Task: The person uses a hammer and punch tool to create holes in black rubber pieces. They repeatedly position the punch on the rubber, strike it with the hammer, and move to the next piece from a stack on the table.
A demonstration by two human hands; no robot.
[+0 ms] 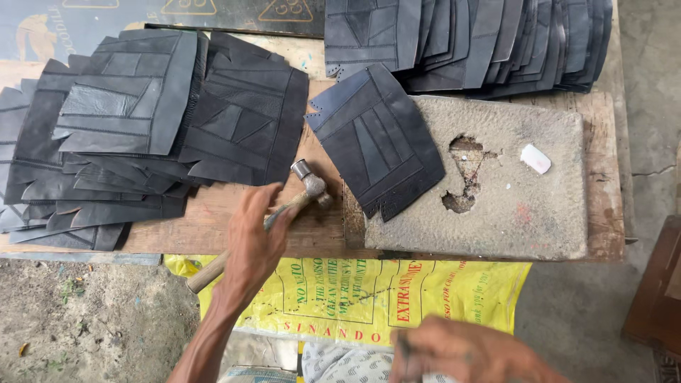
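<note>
My left hand (254, 245) lies over the wooden handle of a hammer (306, 186), fingers wrapped round it. The hammer's steel head rests on the wooden bench (213, 223), just left of a grey stone block (518, 213). A black patchwork leather piece (376, 138) lies tilted across the block's left end. My right hand (461, 352) is low at the frame's bottom edge and blurred. Its fingers are curled, with something small and dark at the fingertips that I cannot make out.
Overlapping black leather pieces (128, 120) cover the bench's left half, and a fanned row of them (468, 39) lies along the back. The block has a broken hollow (461, 174) and a white chalk lump (535, 158). A yellow printed sack (369, 291) hangs below the bench.
</note>
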